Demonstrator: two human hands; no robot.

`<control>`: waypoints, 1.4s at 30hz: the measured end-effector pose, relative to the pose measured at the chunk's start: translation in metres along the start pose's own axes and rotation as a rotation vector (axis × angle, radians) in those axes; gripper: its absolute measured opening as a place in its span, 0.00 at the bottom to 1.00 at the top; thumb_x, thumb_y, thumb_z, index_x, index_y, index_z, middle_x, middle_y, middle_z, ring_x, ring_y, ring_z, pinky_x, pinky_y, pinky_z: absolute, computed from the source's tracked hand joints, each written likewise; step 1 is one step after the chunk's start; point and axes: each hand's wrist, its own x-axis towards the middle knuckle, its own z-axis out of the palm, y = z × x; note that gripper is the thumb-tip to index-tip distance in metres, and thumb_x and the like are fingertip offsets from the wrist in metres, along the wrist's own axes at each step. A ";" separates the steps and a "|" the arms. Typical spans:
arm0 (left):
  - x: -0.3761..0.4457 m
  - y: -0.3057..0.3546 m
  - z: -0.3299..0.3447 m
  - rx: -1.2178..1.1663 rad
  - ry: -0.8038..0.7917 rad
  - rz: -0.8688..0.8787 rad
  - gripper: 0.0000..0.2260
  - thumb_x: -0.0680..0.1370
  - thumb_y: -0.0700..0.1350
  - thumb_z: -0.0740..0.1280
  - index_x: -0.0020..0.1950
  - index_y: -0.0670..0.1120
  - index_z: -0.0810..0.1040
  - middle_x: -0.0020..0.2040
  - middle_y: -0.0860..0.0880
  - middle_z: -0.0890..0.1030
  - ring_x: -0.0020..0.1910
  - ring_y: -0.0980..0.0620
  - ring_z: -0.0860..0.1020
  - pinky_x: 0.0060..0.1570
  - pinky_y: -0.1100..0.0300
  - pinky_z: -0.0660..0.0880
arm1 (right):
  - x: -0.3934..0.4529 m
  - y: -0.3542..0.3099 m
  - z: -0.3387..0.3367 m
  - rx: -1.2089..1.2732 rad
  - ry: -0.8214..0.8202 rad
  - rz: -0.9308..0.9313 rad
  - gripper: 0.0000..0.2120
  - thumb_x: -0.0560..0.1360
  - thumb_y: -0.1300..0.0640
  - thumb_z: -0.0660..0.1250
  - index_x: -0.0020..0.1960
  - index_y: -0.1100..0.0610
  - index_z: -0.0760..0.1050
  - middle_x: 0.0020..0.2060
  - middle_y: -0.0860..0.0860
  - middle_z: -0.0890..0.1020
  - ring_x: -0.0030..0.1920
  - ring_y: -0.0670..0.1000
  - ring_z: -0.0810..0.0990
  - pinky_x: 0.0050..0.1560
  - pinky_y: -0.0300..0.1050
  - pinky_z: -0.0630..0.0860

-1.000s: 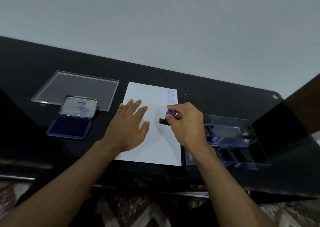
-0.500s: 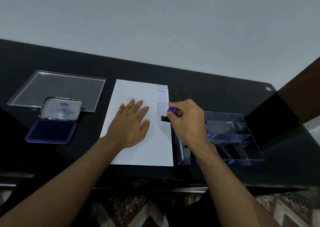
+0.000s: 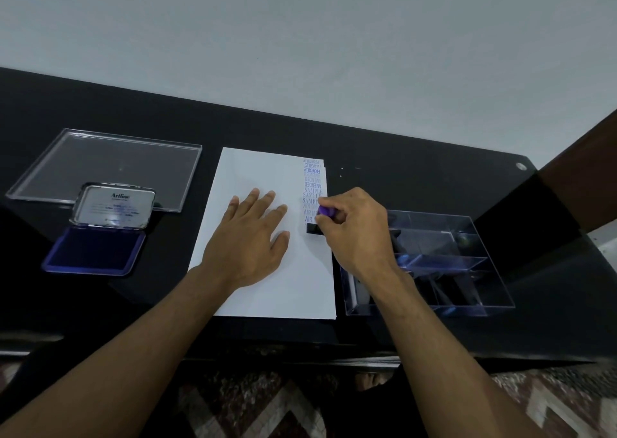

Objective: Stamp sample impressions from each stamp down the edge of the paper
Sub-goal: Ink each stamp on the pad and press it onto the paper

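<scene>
Right hand [image 3: 355, 228] grips a purple-knobbed stamp [image 3: 317, 223], its black base set on the paper's [image 3: 267, 287] right edge, long axis across the sheet, just below a column of blue impressions [image 3: 313, 190] reading FRAGILE, AMENDED, SAMPLE, AIR M.; bare margin lies toward the person. Left hand [image 3: 250, 237] lies flat w/ fingers spread, pinning the paper mid-sheet. Ink pad [image 3: 93, 252] sits open, well left.

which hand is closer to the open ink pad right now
Left. The left hand lies flat on the paper, just right of the ink pad. The right hand is farther right, holding the stamp at the paper's right edge.
</scene>
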 end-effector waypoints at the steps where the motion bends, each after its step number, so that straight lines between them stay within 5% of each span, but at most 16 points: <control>1: 0.000 0.000 0.000 0.002 0.002 0.000 0.30 0.80 0.63 0.47 0.79 0.53 0.64 0.82 0.49 0.58 0.81 0.46 0.52 0.79 0.44 0.49 | 0.000 0.000 0.000 -0.002 0.000 -0.003 0.12 0.76 0.56 0.72 0.59 0.55 0.82 0.52 0.50 0.79 0.46 0.46 0.79 0.52 0.37 0.78; 23: 0.000 0.001 0.002 0.021 0.025 0.000 0.29 0.81 0.62 0.48 0.79 0.52 0.65 0.81 0.48 0.59 0.81 0.45 0.53 0.79 0.46 0.48 | 0.003 0.004 0.009 -0.067 -0.021 -0.036 0.14 0.75 0.54 0.72 0.61 0.55 0.82 0.51 0.50 0.79 0.46 0.47 0.78 0.49 0.35 0.75; 42: 0.000 0.000 0.003 0.019 0.022 -0.007 0.29 0.81 0.63 0.47 0.79 0.53 0.64 0.82 0.49 0.58 0.81 0.46 0.52 0.79 0.46 0.48 | 0.009 0.001 0.001 -0.023 -0.086 0.021 0.14 0.73 0.56 0.76 0.58 0.55 0.83 0.51 0.50 0.81 0.48 0.48 0.81 0.55 0.44 0.80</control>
